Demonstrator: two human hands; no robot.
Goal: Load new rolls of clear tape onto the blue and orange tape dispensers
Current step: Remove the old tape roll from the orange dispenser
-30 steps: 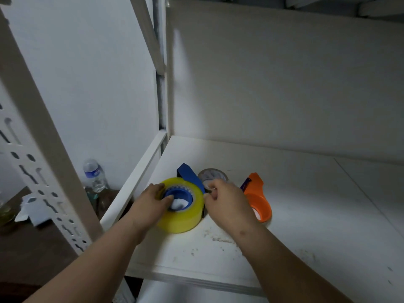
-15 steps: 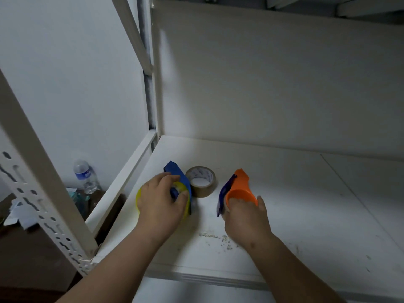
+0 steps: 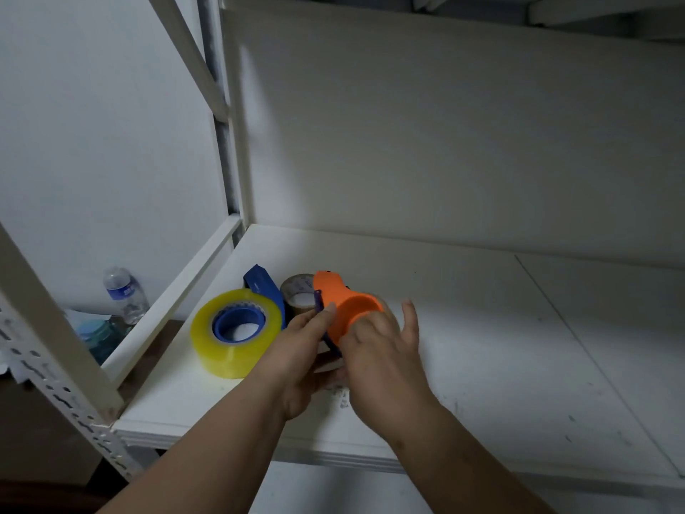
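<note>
The orange tape dispenser is lifted just above the white shelf, held between both hands. My right hand grips its round orange body from the right, the index finger sticking out. My left hand touches its left edge and dark blade side with fairly straight fingers. To the left, the blue tape dispenser lies on the shelf with a yellowish clear tape roll seated on its blue hub. A brown tape roll lies flat behind, partly hidden by the orange dispenser.
A slotted white upright and a shelf rail bound the left side. Beyond them stand a plastic water bottle and a bluish container on a lower dark surface. The shelf's back wall is close behind.
My left hand let go of the blue dispenser with its yellowish roll and moved right to the orange dispenser. My right hand lifted the orange dispenser off the shelf.
</note>
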